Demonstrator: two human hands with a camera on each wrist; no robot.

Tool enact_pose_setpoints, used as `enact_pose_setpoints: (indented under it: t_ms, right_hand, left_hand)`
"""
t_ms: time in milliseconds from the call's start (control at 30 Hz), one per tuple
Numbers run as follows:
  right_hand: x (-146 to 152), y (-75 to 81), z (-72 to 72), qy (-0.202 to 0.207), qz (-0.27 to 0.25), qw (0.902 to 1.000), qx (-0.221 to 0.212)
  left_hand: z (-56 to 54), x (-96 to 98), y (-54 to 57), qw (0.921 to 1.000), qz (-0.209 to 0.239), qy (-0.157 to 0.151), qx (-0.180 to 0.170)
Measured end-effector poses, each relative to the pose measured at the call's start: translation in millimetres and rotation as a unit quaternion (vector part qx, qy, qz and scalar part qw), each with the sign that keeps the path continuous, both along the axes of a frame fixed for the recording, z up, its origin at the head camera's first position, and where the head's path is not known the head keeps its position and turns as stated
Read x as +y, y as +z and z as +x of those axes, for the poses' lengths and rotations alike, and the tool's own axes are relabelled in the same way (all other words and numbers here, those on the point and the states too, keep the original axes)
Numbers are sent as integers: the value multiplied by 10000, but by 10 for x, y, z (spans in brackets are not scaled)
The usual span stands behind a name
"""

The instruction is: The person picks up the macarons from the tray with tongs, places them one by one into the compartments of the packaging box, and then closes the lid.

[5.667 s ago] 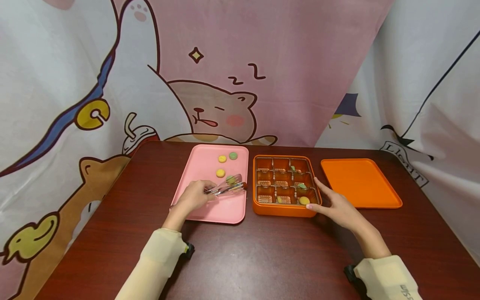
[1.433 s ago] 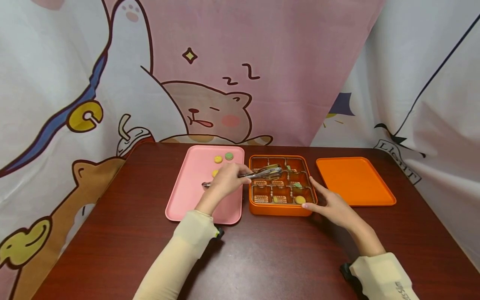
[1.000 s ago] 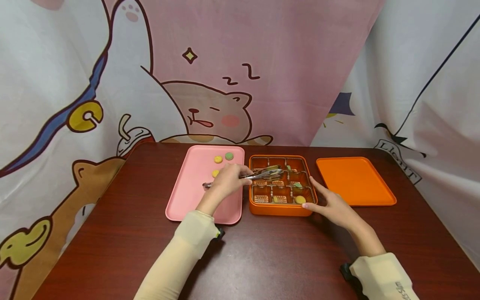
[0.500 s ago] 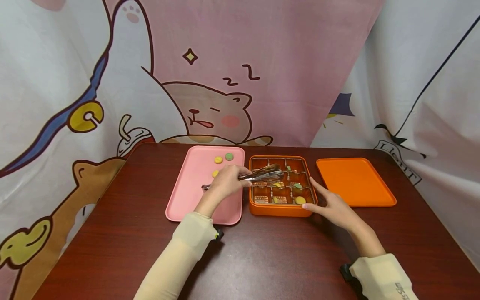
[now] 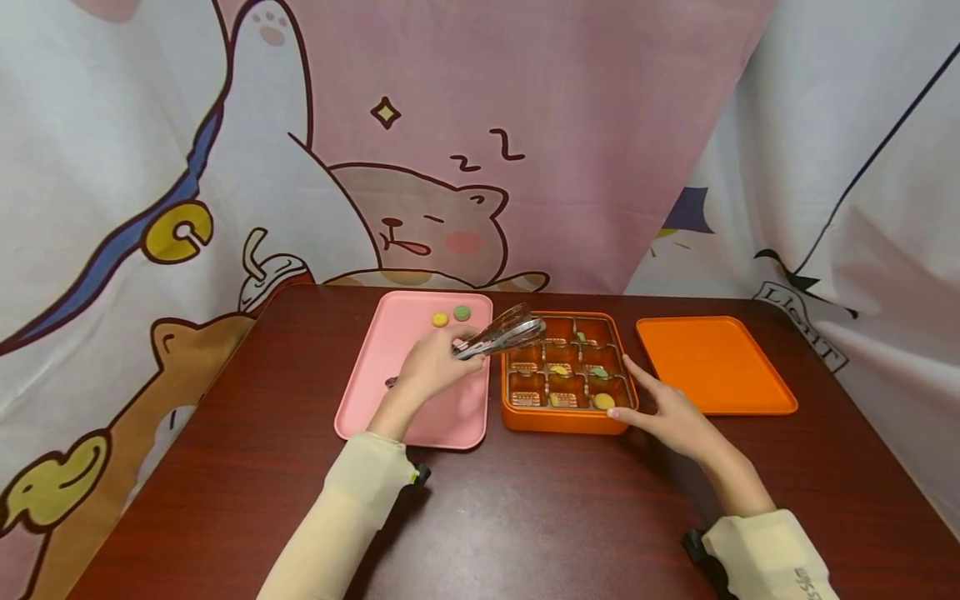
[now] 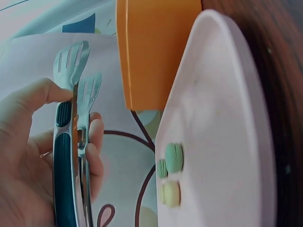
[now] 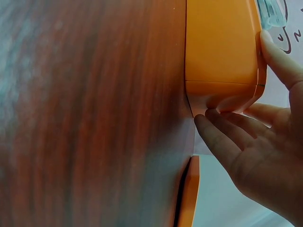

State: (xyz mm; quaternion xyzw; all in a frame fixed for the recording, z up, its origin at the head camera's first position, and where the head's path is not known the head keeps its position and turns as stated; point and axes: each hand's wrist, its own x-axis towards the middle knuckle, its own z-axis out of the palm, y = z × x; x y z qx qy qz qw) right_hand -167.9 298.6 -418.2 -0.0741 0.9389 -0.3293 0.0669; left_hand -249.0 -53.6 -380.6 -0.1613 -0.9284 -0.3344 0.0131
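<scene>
My left hand [image 5: 433,362] grips metal tongs [image 5: 501,336] with dark handles, raised between the pink tray [image 5: 367,392] and the orange box [image 5: 566,422]. In the left wrist view the slotted tong tips stand apart with nothing between them. A yellow macaron [image 5: 440,319] and a green macaron [image 5: 462,313] lie at the tray's back; my hand hides part of the tray. Inside the box, a clear divided insert bears several macarons, including a yellow one [image 5: 603,401] in the front right compartment and a yellow piece [image 5: 558,370] in the centre. My right hand [image 5: 671,417] touches the box's right front corner, fingers fairly straight.
An orange lid-like tray [image 5: 716,367] lies right of the box. All stand on a dark wood table [image 5: 510,508]. A printed cartoon curtain [image 5: 570,150] hangs behind the table's back edge.
My left hand carried the tongs from the pink tray over the box, then drew them back left and up. A yellow piece now shows in the centre compartment. My right hand stayed at the corner.
</scene>
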Motion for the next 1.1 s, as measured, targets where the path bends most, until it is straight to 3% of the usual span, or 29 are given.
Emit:
enact_pose_setpoints:
  t_ms: [367,633,867,1100]
  right_hand:
    - [14,-19,-9,-4,-13,10000,24]
    - [6,-12,-3,21,-44,10000,26]
    - [-2,1,1,5,-50,10000,-5]
    - [2,-3,0,-14,-74,10000,-51]
  left_hand:
    - [17,-423,-85,9985,480,-14,281]
    - [15,-711,-247,9956,923,14,184]
    - [-21,-898,-397,9972,731,139,-87]
    - [-40,-987,-457,9986,392,242,-272]
